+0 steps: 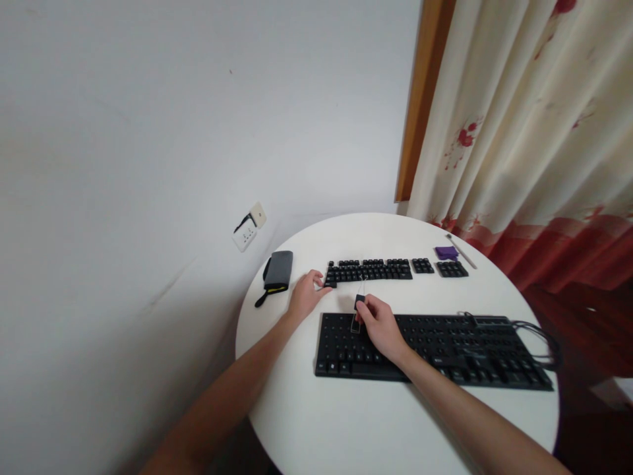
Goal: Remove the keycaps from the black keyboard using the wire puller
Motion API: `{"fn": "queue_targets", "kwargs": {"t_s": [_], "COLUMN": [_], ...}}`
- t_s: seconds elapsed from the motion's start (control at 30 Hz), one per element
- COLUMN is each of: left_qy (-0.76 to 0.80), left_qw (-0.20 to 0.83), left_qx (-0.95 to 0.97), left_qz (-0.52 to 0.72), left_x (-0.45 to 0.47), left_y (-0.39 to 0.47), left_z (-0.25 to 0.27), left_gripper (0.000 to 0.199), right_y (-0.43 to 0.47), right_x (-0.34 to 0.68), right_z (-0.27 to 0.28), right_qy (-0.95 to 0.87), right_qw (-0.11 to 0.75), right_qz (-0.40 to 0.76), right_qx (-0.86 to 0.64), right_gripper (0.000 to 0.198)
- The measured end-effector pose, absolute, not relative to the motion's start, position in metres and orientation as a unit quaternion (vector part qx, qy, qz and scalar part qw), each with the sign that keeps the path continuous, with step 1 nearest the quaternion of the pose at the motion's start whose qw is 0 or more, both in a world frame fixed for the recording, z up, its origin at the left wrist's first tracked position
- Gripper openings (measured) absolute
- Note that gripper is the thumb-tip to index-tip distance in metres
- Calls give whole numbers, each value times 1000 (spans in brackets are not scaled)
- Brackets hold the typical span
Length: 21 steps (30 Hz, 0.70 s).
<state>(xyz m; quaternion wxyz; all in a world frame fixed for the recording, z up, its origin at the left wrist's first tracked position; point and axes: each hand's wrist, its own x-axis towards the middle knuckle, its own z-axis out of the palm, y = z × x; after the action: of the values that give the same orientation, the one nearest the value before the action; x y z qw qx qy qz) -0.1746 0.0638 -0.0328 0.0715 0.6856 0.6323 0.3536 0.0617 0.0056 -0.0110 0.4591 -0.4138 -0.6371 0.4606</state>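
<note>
My right hand (378, 323) pinches the dark handle of a wire keycap puller (360, 301), whose wire loops stick out at both ends. It is held over the left part of a black keyboard (445, 343), where some key positions look bare. My left hand (307, 292) rests on the table with thumb and fingers apart. Its fingertips are beside a wide black keycap (330, 284) at the left end of the loose keycaps (370, 270); whether they touch it I cannot tell. These keycaps lie in rows like a keyboard layout behind the keyboard.
The round white table (297, 402) stands by a wall. A grey zip case (279, 269) lies at the left. Smaller keycap groups (451, 269), a purple cloth (446, 253) and a thin brush (462, 252) are at the right. The keyboard's cable (546, 343) coils near the right edge.
</note>
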Motion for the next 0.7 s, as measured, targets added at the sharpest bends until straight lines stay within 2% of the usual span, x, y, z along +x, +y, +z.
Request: {"fn": "queue_targets", "kwargs": {"t_s": [0.7], "left_qy": [620], "left_qw": [73], "left_qx": [694], "left_qz": [358], "left_x": [-175], "left_y": [64], "left_z": [-34], "left_gripper": [35], "right_y": [6], "right_x": [62], "right_z": [-10], "right_qy": [-642], "right_qw": [458], "right_qz": [454], "right_qx": [-414], "right_gripper": [34]}}
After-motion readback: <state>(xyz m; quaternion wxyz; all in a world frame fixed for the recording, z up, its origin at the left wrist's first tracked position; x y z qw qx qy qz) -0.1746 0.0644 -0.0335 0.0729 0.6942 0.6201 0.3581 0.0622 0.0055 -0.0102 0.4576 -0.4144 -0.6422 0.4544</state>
